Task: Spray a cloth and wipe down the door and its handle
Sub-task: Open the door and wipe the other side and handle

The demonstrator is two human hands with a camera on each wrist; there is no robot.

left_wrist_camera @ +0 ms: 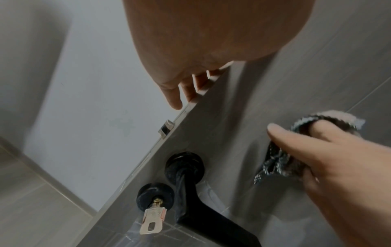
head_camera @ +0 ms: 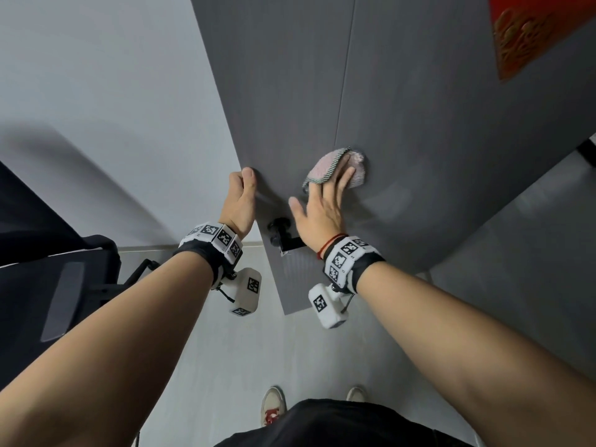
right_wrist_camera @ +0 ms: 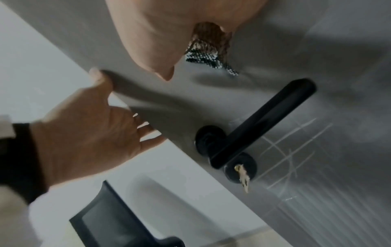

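Note:
The grey door [head_camera: 419,124] stands ajar in front of me. My left hand [head_camera: 243,185] grips its free edge, thumb on the front face and fingers [left_wrist_camera: 190,90] wrapped behind. My right hand [head_camera: 325,195] presses a pink cloth [head_camera: 358,166] with a checked hem flat against the door, fingers straight, just above and right of the black lever handle [head_camera: 280,227]. The handle [left_wrist_camera: 190,192] has a key [left_wrist_camera: 152,222] in the lock below it. From the right wrist, the cloth [right_wrist_camera: 209,46] shows under my palm, above the handle [right_wrist_camera: 264,120]. Damp streaks mark the door near the handle.
A black office chair [head_camera: 64,269] stands at the left, close to my left forearm. A red decoration [head_camera: 532,33] hangs on the door at the upper right. The white wall [head_camera: 113,91] lies behind the door's edge. The latch [left_wrist_camera: 167,127] juts from that edge.

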